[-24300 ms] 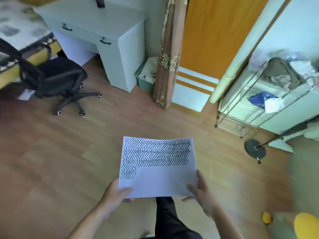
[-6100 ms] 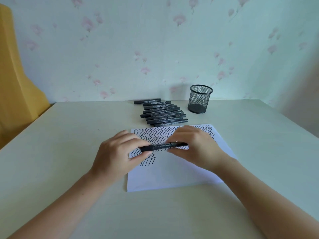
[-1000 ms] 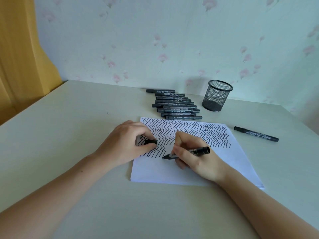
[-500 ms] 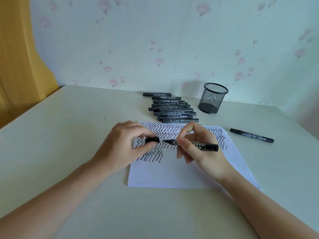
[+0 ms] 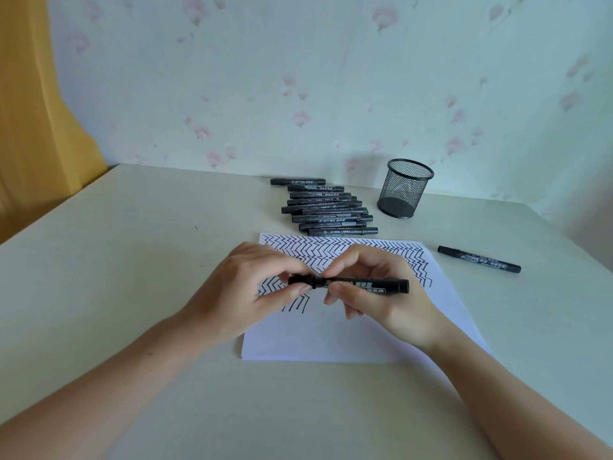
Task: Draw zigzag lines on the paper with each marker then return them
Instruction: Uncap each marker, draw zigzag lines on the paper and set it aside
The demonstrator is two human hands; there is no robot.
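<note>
Black cylindrical marker (image 5: 365,284) pinched level by left hand (image 5: 247,290) and right hand (image 5: 384,293) above zigzag-lined paper (image 5: 348,336).

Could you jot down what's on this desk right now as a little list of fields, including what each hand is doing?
left hand: pinches the cap end of the marker
right hand: grips the barrel of the marker
paper: under both hands, zigzag rows across its upper part
marker pile: lying beyond the paper
single marker: right of the paper
mesh pen cup: upright near the wall
</note>
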